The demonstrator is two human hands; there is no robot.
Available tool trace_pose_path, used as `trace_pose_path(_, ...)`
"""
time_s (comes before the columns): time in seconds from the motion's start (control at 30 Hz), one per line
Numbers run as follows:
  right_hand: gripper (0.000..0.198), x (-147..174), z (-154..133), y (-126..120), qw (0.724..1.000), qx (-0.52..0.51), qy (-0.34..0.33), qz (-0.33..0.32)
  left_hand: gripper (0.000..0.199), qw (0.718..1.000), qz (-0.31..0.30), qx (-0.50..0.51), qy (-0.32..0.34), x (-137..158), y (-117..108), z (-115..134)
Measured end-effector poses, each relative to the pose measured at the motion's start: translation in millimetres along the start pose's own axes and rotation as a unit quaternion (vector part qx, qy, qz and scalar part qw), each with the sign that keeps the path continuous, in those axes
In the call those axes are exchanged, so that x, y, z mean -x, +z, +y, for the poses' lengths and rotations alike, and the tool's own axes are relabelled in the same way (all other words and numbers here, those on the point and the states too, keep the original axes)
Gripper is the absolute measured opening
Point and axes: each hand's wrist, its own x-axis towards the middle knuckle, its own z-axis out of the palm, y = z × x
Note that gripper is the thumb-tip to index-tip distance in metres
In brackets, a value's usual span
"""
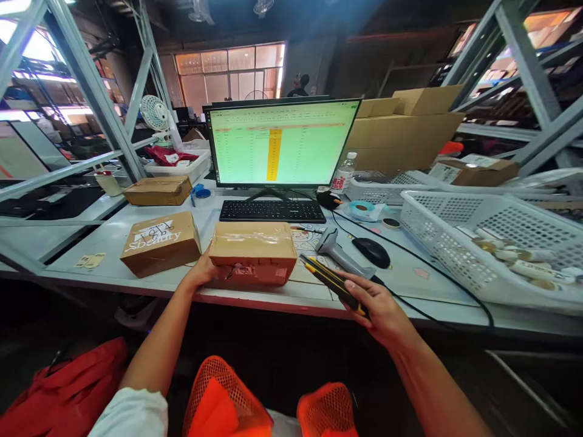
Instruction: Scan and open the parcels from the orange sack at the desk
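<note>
A taped cardboard box (253, 243) sits at the front edge of the desk, below the keyboard. My left hand (203, 273) grips its left end, with the fingers partly hidden behind it. In my right hand (376, 306) is a black and yellow utility knife (334, 284), its tip pointing towards the box's right side but apart from it. Just beyond the knife lies a grey barcode scanner (342, 252). Left of my left hand stands another cardboard box (160, 244) with white lettering and handwriting on it.
Behind the keyboard (272, 210) stands a lit monitor (286, 142). A black mouse (371, 252) and its cable lie to the right. A white basket (450, 243) holds several small tubes or rolls. A flat carton (158, 190) rests at the back left, and a bottle (342, 176) stands beside the monitor.
</note>
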Motion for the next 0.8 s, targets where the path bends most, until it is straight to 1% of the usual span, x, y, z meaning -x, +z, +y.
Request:
trace_pose_path(0.07,0.079,3,1,-2,1.0,0.005,-0.008,0.003,0.104,0.999,0.021,0.027,0.002,2,1,10)
trace_pose_path(0.1,0.08,4,3,-3,1.0,0.005,-0.008,0.0,0.109,0.999,0.046,0.026,0.003,4,0,17)
trace_pose_path(0.17,0.08,5,8,-6,1.0,-0.008,0.001,-0.012,0.116,0.991,0.129,-0.033,0.018,11,-2,37)
trace_pose_path(0.2,0.076,5,11,-7,1.0,-0.022,0.005,-0.012,0.118,0.979,0.177,-0.091,0.033,15,-3,50)
trace_pose_path(0.23,0.07,5,14,-7,0.999,-0.04,0.006,-0.003,0.117,0.961,0.217,-0.164,0.054,19,-4,64)
trace_pose_path(0.27,0.064,4,16,-6,0.998,-0.059,0.004,0.013,0.114,0.935,0.246,-0.244,0.075,23,-3,79)
trace_pose_path(0.3,0.06,4,18,-4,0.997,-0.075,-0.001,0.031,0.11,0.906,0.258,-0.324,0.093,27,-1,94)
trace_pose_path(0.37,0.059,3,17,3,0.995,-0.091,-0.011,0.049,0.102,0.851,0.241,-0.453,0.106,30,6,119)
trace_pose_path(0.43,0.063,2,12,14,0.997,-0.074,-0.009,0.022,0.1,0.818,0.195,-0.532,0.098,29,17,135)
trace_pose_path(0.5,0.063,2,5,28,0.999,-0.021,-0.006,-0.03,0.103,0.802,0.147,-0.571,0.095,27,27,142)
trace_pose_path(0.53,0.063,2,0,35,0.998,0.016,-0.015,-0.051,0.105,0.798,0.129,-0.581,0.097,26,31,144)
trace_pose_path(0.6,0.062,3,-12,48,0.989,0.117,-0.071,-0.062,0.107,0.793,0.108,-0.591,0.101,24,36,145)
trace_pose_path(0.63,0.063,2,-18,55,0.975,0.181,-0.114,-0.054,0.108,0.791,0.103,-0.594,0.101,24,37,146)
trace_pose_path(0.67,0.063,1,-25,61,0.954,0.249,-0.162,-0.043,0.108,0.79,0.099,-0.596,0.101,24,38,146)
trace_pose_path(0.73,0.061,-2,-38,73,0.891,0.374,-0.257,-0.024,0.108,0.792,0.095,-0.595,0.099,24,39,149)
trace_pose_path(0.8,0.06,-7,-47,84,0.828,0.459,-0.321,-0.027,0.107,0.797,0.096,-0.589,0.094,24,40,151)
